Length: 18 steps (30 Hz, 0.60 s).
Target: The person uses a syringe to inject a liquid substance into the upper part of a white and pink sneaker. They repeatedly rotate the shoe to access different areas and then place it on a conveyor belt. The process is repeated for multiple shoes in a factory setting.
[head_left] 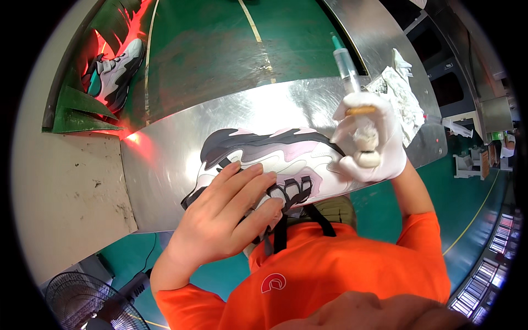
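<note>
A white, pink and black sneaker (286, 159) lies on its side on the metal bench, its sole edge away from me and its black-strapped opening toward me. My bare left hand (228, 206) rests over its upper, fingers laid across it and thumb toward the straps, gripping it. My right hand (374, 137), in a white glove, is curled round a clear syringe (345, 63) with a green tip that points away from me. A tan strip and a cream-coloured rounded piece show inside that grip; I cannot tell what they are. The glove is close by the sneaker's right end.
Beyond the metal bench (165, 198) runs a green conveyor belt (203, 49). Another sneaker (118, 74) sits at its left under red light, by green flaps (82, 113). A crumpled white cloth (399, 99) lies right of my glove. A black fan (91, 302) stands lower left.
</note>
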Tool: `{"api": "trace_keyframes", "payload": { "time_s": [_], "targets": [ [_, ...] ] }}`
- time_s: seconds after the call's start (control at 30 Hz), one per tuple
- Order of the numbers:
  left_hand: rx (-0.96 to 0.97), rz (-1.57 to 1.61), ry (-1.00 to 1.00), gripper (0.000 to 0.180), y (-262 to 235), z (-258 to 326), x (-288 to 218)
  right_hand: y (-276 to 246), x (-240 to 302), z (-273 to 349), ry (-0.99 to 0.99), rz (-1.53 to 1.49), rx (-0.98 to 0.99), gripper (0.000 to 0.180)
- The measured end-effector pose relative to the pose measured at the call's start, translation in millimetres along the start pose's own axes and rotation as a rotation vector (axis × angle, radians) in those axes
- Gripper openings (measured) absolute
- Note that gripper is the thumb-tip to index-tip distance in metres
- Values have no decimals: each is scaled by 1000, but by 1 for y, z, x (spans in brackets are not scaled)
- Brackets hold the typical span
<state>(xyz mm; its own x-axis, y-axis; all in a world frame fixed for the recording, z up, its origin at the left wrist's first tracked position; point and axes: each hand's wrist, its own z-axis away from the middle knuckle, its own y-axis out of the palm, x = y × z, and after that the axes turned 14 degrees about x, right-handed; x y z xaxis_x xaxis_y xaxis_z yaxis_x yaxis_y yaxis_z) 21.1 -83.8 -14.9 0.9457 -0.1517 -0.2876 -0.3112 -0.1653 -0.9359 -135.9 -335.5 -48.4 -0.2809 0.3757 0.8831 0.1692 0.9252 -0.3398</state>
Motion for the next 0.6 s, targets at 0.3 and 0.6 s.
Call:
{"api": "trace_keyframes", "payload": {
  "time_s": [0.3, 0.6],
  "targets": [
    [21, -14, -1, 21, 2, 5, 0, 11, -8, -41, 244, 274, -172, 67],
    [-17, 1, 1, 30, 0, -2, 1, 14, -14, -79, 78, 517, -83, 67]
  ]
}}
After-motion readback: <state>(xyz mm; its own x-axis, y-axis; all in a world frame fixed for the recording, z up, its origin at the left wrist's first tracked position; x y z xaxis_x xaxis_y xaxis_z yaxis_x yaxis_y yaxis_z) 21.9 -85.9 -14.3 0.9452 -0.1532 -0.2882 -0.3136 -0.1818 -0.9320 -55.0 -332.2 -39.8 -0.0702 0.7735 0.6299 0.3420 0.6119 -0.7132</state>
